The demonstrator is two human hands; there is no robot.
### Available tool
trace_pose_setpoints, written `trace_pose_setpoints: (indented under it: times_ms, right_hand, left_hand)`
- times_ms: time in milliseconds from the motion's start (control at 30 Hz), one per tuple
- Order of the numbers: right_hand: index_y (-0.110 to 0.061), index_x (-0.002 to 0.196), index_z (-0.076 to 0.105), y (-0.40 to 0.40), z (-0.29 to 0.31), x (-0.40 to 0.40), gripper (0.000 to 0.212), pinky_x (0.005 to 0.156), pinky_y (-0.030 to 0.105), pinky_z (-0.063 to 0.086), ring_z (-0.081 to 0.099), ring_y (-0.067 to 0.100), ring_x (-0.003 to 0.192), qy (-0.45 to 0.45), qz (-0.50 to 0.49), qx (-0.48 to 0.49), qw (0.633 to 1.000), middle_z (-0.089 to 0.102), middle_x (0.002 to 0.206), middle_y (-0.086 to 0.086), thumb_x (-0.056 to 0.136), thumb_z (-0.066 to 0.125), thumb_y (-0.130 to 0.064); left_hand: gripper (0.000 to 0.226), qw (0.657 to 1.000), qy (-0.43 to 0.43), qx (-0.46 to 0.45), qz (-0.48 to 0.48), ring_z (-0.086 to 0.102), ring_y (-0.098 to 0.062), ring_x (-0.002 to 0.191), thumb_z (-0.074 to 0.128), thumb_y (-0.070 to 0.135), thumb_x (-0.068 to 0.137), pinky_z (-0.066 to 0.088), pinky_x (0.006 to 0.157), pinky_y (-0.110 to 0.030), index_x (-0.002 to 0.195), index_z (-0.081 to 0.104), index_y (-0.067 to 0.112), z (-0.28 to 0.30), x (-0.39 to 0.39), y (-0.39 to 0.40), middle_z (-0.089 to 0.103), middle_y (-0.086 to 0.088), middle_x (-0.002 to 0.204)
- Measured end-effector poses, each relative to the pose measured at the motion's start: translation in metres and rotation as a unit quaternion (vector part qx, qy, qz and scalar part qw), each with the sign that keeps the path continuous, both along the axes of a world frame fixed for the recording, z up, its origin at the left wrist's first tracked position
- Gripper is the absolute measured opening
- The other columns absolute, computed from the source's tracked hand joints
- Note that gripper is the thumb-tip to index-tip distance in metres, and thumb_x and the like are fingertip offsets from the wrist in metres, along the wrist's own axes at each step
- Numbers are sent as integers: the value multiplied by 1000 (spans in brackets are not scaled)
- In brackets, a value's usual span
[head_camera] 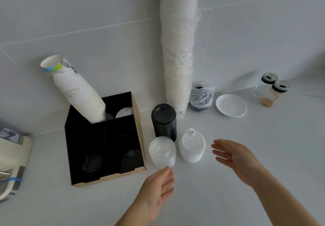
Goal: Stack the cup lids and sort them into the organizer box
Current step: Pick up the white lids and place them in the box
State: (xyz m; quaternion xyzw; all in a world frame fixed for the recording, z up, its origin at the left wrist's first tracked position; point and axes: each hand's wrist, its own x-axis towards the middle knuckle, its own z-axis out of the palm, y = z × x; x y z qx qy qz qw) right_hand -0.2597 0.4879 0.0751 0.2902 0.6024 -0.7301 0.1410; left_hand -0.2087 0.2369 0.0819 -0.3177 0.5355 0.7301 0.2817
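Both hands are hovering over the white counter, fingers straight and spread, gripping nothing. Left hand is sitting at 6 o'clock of the clear lid stack, fingertips just beside its base; contact cannot be told. Right hand is sitting at 3 o'clock of the white lid stack, near but apart, palm facing it.

Three lid stacks are standing upright together on the counter: black lid stack at 12 o'clock of the clear one, white stack just beside the clear one at 3 o'clock. All three are sitting outside the organizer box, just to its 3 o'clock.

The box is black, divided into compartments. A tilted stack of paper cups is leaning out of the far left compartment. A white lid is lying in the far right compartment, dark lids in the near ones.

A tall sleeve of white cups is standing against the wall at 12 o'clock of the stacks. Bagged dark lids, a white saucer and two shaker jars are sitting farther toward 2 o'clock.
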Motion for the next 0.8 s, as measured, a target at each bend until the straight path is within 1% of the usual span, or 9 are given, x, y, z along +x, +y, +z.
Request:
trace_pose_setpoints:
  times_ms: [133, 233, 300, 367, 400, 467, 500, 633, 800]
  right_hand:
    - [-7, 115, 68, 7, -21, -19, 25, 99, 44, 51, 66, 26, 110, -10, 13, 15, 1000, 71, 115, 11, 95, 62, -21]
    - [-14, 111, 69, 3, -33, -31, 21, 102, 44, 50, 63, 24, 114, -10, 44, 28, 999, 69, 120, 7, 93, 65, -26]
    - [-20, 110, 68, 0, -41, -41, 21, 102, 41, 49, 61, 18, 115, -5, 84, 41, 996, 67, 121, 0, 92, 67, -29]
    - [-18, 124, 64, -5, -46, -46, 39, 103, 39, 47, 60, 14, 113, -1, 111, 60, 992, 66, 124, -2, 89, 70, -33]
    - [-18, 130, 62, -8, -47, -49, 48, 104, 39, 47, 60, 15, 114, -4, 121, 67, 990, 65, 125, -2, 86, 72, -36]
    - [-20, 132, 61, -11, -51, -54, 61, 105, 40, 46, 59, 18, 119, -10, 143, 74, 987, 65, 127, -2, 78, 77, -46]
    - [-23, 130, 63, -13, -54, -56, 64, 102, 39, 47, 60, 18, 119, -10, 155, 78, 985, 67, 125, -3, 74, 78, -51]
    - [-29, 113, 73, -17, -62, -56, 32, 81, 29, 49, 67, 15, 108, -7, 171, 54, 984, 76, 108, -7, 83, 74, -39]
    - [-28, 101, 77, -18, -65, -54, 20, 83, 31, 52, 69, 12, 100, -17, 156, 57, 986, 78, 98, -9, 84, 72, -38]
  left_hand:
    - [54, 999, -21, -8, -23, 44, -23, 137, 59, 30, 94, 37, 111, -39, 142, 45, 11, -9, -11, 25, 51, -6, 142]
    - [57, 999, -34, -16, -18, 38, -20, 141, 57, 32, 94, 33, 116, -40, 145, 40, 14, -14, -21, 41, 42, -4, 151]
    - [57, 999, -44, -23, -13, 36, -19, 142, 57, 37, 94, 30, 117, -40, 145, 41, 17, -19, -30, 54, 44, -1, 148]
    - [47, 998, -37, -38, -14, 38, -15, 138, 57, 43, 93, 29, 118, -40, 136, 50, 26, -23, -37, 63, 50, 7, 132]
    - [33, 998, -28, -46, -19, 42, -12, 131, 56, 45, 92, 30, 117, -38, 123, 56, 34, -26, -41, 68, 52, 13, 123]
    - [6, 997, -18, -72, -15, 50, -3, 110, 57, 46, 91, 36, 107, -33, 94, 60, 42, -32, -49, 76, 56, 23, 107]
    - [5, 997, -10, -81, -5, 51, 2, 100, 58, 46, 90, 37, 102, -31, 89, 60, 42, -36, -53, 78, 56, 25, 103]
    - [12, 996, 3, -79, 32, 51, 6, 101, 58, 50, 88, 35, 98, -31, 98, 60, 43, -46, -65, 88, 59, 24, 112]
    - [7, 997, -8, -64, 51, 53, 2, 105, 56, 45, 91, 36, 100, -32, 95, 61, 48, -45, -70, 97, 62, 25, 110]
